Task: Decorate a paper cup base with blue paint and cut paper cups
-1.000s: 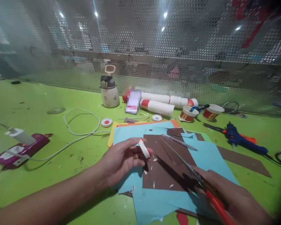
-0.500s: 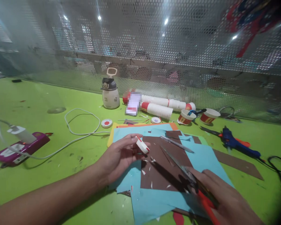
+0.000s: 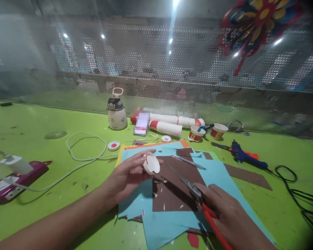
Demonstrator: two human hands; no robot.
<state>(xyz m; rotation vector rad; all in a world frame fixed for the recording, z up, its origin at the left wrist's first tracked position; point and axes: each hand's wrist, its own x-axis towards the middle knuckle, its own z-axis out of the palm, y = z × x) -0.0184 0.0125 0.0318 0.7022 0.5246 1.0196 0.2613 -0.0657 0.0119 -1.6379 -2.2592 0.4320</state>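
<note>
Between the fingers of my left hand (image 3: 127, 173) is a small white paper cup piece (image 3: 151, 164) with a red edge, its hollow side tilted toward me. My right hand (image 3: 224, 211) grips red-handled scissors (image 3: 191, 187), whose blades point up and left, apart from the cup piece. Under both hands lie light blue sheets (image 3: 167, 224) with a brown sheet (image 3: 172, 194) on top, dotted with small white scraps. A silver pen (image 3: 189, 161) rests across the brown sheet's upper part.
A bottle (image 3: 117, 114), a phone (image 3: 142, 123), stacked paper cups (image 3: 167, 128) and two cut cups stand at the back. A blue glue gun (image 3: 246, 156) with a black cord lies right. A purple power strip (image 3: 39, 170) and white cable are on the left.
My left hand has turned the cup piece so that its hollow side shows. The view has shifted, with the table items now further left. My right hand still holds the scissors.
</note>
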